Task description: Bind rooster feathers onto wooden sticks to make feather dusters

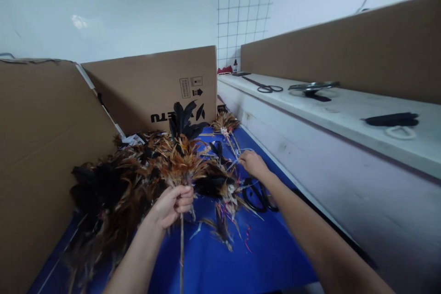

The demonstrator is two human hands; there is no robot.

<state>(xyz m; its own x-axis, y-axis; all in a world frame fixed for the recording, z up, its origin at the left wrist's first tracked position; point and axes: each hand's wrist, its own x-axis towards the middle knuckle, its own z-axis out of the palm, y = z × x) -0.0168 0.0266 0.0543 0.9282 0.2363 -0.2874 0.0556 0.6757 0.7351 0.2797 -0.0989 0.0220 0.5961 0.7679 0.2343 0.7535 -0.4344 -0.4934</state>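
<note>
My left hand (pixel 178 203) is closed around the thin stick of a feather duster (pixel 184 158). Brown feathers ring the stick just above my fist, with long black ones rising at the top. Farther right, my right hand (pixel 253 163) has its fingers pinched together beside some pale strands and the thin sticks of another feather bunch (pixel 225 121). What sits between those fingers is too small to make out. Black-handled scissors (pixel 257 196) lie on the blue table (pixel 220 266) under my right forearm, their blades hidden.
A large heap of brown and black feathers (pixel 134 165) covers the table's left side. Cardboard boxes (pixel 151 85) stand behind and at left. Along the right runs a white ledge (pixel 347 110) bearing another pair of scissors (pixel 270 87) and a black object (pixel 392 119). Pink threads (pixel 248 236) lie about.
</note>
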